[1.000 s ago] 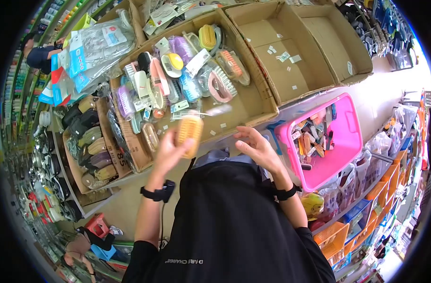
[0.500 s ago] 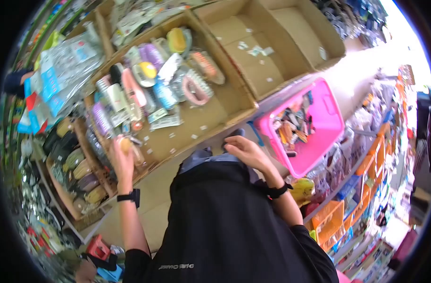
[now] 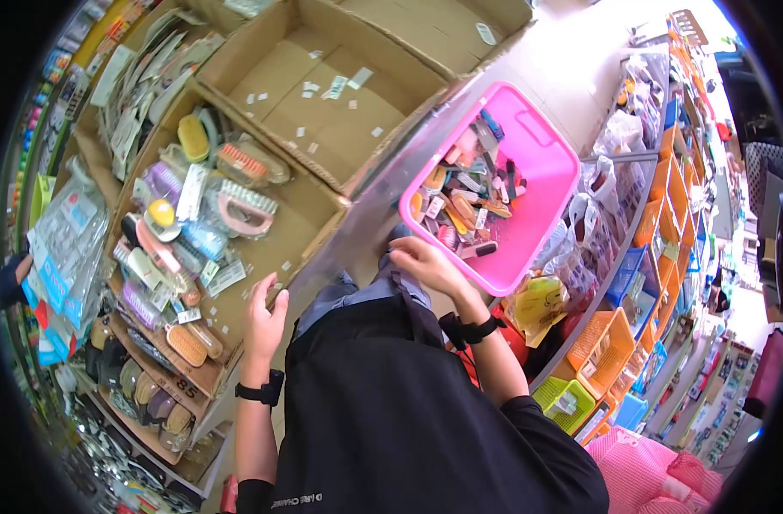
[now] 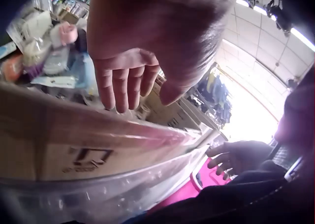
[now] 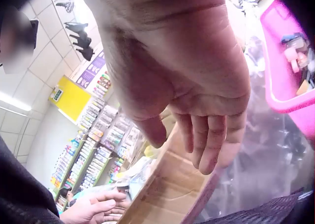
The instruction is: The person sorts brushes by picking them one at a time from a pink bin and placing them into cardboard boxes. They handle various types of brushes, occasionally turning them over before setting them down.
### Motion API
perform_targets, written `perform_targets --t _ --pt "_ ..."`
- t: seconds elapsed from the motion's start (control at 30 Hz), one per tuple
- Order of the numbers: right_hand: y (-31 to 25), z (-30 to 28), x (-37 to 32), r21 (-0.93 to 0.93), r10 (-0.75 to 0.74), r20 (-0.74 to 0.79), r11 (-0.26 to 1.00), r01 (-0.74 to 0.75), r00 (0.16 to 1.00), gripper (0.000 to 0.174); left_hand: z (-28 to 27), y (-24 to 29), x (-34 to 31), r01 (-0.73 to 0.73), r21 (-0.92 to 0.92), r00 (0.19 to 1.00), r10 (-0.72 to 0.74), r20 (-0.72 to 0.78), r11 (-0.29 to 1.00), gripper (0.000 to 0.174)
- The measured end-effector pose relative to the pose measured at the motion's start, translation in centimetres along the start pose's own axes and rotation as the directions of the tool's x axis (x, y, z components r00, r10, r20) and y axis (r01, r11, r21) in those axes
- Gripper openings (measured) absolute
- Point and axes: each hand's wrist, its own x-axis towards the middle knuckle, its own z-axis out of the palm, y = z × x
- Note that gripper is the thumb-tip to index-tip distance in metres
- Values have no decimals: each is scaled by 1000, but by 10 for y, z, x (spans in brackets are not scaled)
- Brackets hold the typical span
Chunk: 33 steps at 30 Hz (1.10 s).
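My left hand [image 3: 261, 325] is empty, fingers loosely extended, at the near edge of a cardboard box [image 3: 310, 218] of packaged brushes. In the left wrist view its fingers hang over the box rim. A yellow-orange brush [image 3: 187, 346] lies in the box's near-left corner, beside a wooden-backed brush [image 3: 206, 337]. Pink-handled brushes [image 3: 248, 212] and a yellow brush [image 3: 193, 139] in plastic wrap are heaped farther in. My right hand [image 3: 430, 265], also empty with relaxed fingers, hovers close by a pink plastic tub [image 3: 541, 184] holding a pile of small brushes [image 3: 464, 206].
Another cardboard box [image 3: 323, 86] with paper scraps stands behind. Clear plastic packages [image 3: 70, 231] lie at the left, above a box of dark and tan brushes [image 3: 152, 407]. Orange baskets [image 3: 601, 347] and bagged goods [image 3: 601, 214] line a shelf on the right.
My left hand carried the yellow-orange brush to the box's left corner, let go of it and moved back right. The right hand stayed empty. The head view has turned toward the pink tub.
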Motion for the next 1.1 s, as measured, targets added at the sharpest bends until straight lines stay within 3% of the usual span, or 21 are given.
perform_targets --t 0.03,0.07,0.13,0.2,0.3,0.4,0.53,0.57,0.8,0.93,1.1 --pt "19 -18 5 51 -19 -38 998 21 999 34 8 5 4 -5 38 1000 5 15 999 39" --pt "37 -39 1 142 123 -124 984 -105 985 34 14 8 7 -10 77 1000 8 25 997 40" --pt "80 -74 2 406 307 -258 895 -185 916 31 24 22 15 -14 165 999 8 38 986 41" --pt "142 -102 9 458 439 -325 848 -267 838 34 33 40 20 -9 263 999 -2 43 965 42" --pt "207 -120 23 394 552 -328 817 -420 766 44 45 54 25 1 337 1000 -11 29 942 44" --pt "251 -123 45 -50 465 -380 853 -519 800 55 53 69 24 78 355 997 -79 -14 931 44" --pt "257 -108 64 -381 273 -362 829 -409 891 68 55 86 16 126 407 992 -118 -46 905 44" --pt "256 -109 69 -422 289 -287 818 -391 913 69 56 88 13 142 410 990 -132 -53 901 44" --pt "264 -112 65 -416 506 -161 744 -523 848 62 64 100 3 239 410 971 -210 -115 880 44" --pt "287 -114 58 -487 513 -89 726 -486 854 63 70 101 2 252 420 968 -218 -127 872 43" --pt "278 -114 54 -411 535 -165 726 -551 828 58 70 104 8 266 396 964 -237 -120 879 41"
